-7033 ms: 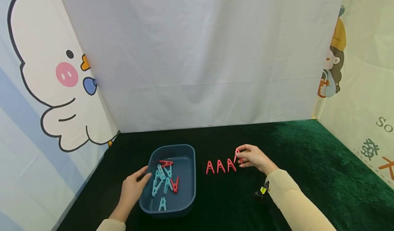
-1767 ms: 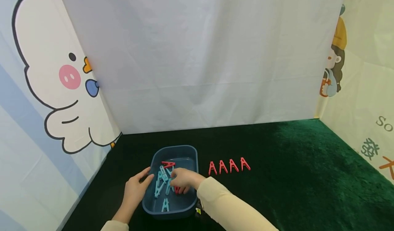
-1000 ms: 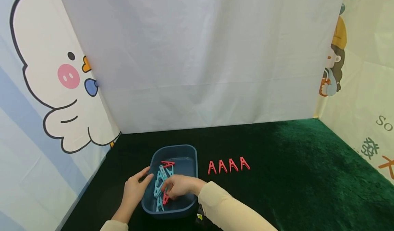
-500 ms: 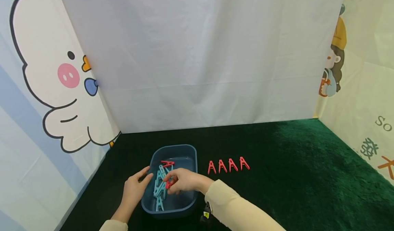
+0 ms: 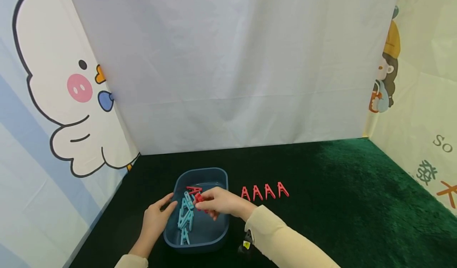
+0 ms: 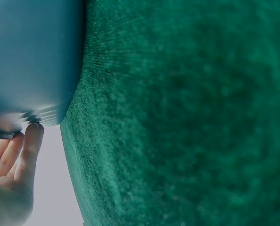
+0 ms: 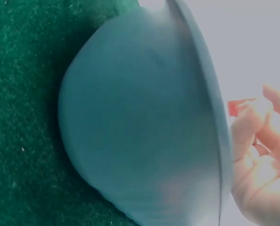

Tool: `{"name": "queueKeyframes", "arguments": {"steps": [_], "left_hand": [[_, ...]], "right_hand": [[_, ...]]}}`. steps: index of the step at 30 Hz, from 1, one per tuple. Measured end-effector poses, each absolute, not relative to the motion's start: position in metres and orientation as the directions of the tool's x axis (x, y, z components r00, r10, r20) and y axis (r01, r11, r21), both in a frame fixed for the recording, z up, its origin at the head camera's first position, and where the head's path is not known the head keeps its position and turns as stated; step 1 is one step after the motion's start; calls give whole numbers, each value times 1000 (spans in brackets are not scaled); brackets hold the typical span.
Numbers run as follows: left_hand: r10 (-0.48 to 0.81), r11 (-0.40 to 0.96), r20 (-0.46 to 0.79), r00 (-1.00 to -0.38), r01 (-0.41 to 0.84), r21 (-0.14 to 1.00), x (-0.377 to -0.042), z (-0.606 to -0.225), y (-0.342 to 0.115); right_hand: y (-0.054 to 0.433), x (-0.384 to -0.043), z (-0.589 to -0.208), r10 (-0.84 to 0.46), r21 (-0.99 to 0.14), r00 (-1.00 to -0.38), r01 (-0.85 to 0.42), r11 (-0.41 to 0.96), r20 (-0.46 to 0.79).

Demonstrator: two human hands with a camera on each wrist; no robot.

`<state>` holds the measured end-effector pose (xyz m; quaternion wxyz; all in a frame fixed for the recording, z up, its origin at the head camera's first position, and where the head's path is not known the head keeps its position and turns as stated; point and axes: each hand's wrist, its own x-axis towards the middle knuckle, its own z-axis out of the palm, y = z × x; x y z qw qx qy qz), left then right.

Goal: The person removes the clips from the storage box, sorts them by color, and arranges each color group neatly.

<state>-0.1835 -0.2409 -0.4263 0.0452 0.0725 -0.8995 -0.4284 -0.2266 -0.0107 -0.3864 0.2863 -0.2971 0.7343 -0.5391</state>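
Note:
A blue plastic bin [image 5: 210, 236] holds several light-blue clothespins [image 5: 185, 216] and a red clothespin [image 5: 194, 189] near its far left. My left hand [image 5: 154, 220] holds the bin's left rim, thumb over the edge; in the left wrist view, fingers [image 6: 30, 150] touch the bin's outer side. My right hand [image 5: 223, 202] pinches another red clothespin [image 5: 198, 198] above the bin. In the right wrist view, the bin wall hides much of that clothespin, and a red end [image 7: 235, 107] shows by the fingertips. Right of the bin, several red clothespins [image 5: 268, 191] stand in a row, legs toward me.
Dark green plush cloth [image 5: 342, 188] covers the table and extends to the right of the row. A white curtain [image 5: 235, 69] hangs behind, with printed cloth panels [image 5: 421, 133] at both sides.
Earlier the right hand placed a fourth red clothespin at the row's right end. It then reached into the bin, grasped another red one and has lifted it. The left hand stays at the rim.

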Motion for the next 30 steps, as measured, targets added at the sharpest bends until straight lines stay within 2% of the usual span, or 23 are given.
{"name": "queueKeyframes", "arguments": {"steps": [7,13,30], "left_hand": [[-168,622,23,-986,-88,778,-184,-427,-241],[-172,616,10,-985,-99,781,-183,-427,-241],[-167,608,14,-986,-91,789,-183,-427,-241]], "right_hand": [[-2,-229,-384,-729,-969,-681,-122,216,-77],[4,-230,-383,-731,-985,-677,-51,166,-88],[21,-237,-382,-747,-996,-658,42,84,-91]]}}
